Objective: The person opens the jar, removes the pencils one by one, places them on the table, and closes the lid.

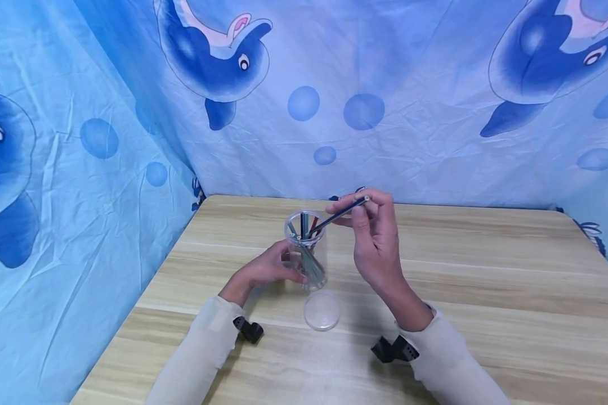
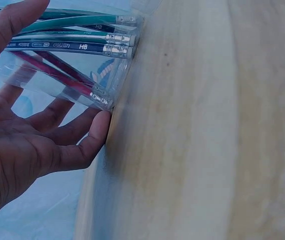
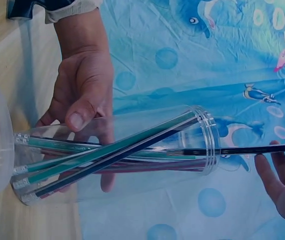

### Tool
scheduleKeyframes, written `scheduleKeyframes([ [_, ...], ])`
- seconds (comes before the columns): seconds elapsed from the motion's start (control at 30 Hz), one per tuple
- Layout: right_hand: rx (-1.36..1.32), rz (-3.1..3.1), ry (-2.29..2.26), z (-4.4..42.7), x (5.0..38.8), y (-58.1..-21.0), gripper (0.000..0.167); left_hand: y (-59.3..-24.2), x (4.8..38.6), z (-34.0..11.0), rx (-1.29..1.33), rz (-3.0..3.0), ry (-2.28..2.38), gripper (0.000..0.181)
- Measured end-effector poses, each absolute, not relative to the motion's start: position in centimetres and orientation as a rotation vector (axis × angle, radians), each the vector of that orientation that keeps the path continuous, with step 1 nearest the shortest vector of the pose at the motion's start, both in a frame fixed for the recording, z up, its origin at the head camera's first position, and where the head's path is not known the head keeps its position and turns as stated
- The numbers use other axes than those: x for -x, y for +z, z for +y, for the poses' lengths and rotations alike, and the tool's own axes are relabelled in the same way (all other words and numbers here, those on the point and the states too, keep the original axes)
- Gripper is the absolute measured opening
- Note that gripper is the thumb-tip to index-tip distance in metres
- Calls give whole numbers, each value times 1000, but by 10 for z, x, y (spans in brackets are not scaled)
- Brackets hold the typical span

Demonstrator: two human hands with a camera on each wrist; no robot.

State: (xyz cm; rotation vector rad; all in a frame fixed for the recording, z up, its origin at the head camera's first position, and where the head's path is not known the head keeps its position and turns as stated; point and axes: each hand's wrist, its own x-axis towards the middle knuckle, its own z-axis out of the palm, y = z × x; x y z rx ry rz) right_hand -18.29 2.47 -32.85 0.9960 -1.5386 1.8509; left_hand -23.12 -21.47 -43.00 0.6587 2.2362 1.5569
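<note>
A clear plastic jar [image 1: 320, 264] stands upright on the table, holding several green, dark blue and red pencils [image 3: 87, 156], eraser ends down. The left hand [image 1: 273, 264] grips the jar low on its side, its thumb and fingers around the wall in the left wrist view [image 2: 37, 135]. Above the jar's mouth, the right hand [image 1: 377, 242] pinches a dark pencil [image 1: 342, 212] between thumb and fingers. That pencil slants down to the left, and its lower end is inside the jar in the right wrist view [image 3: 252, 149].
A round clear lid [image 1: 321, 310] lies on the wooden table [image 1: 486, 270] just in front of the jar. Blue cloth [image 1: 410, 163] with dolphin prints hangs behind and at the sides of the table. Both wrists carry small black cameras.
</note>
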Motion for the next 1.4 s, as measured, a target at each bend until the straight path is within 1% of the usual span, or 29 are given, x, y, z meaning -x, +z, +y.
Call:
scheduleKeyframes([
  [0.17, -975, -1440, 1837, 26, 183, -326, 34, -430, 232, -215, -666, 2260, 1548, 83],
  [0.4, -897, -1343, 1881, 31, 185, -324, 35, -428, 231, -213, -635, 2268, 1541, 79],
  [0.53, -862, -1310, 1899, 35, 186, -322, 32, -428, 231, -213, -637, 2265, 1537, 77],
  [0.8, -733, -1239, 1945, 49, 188, -315, 16, -429, 233, -213, -645, 2252, 1551, 81],
  [1.07, -662, -1237, 1949, 58, 186, -312, 14, -430, 231, -213, -644, 2241, 1562, 78],
  [1.23, -647, -1308, 1958, 65, 186, -319, 13, -430, 230, -213, -635, 2241, 1572, 77],
  [1.4, -612, -1462, 2023, 70, 187, -336, 9, -431, 230, -214, -638, 2246, 1567, 77],
])
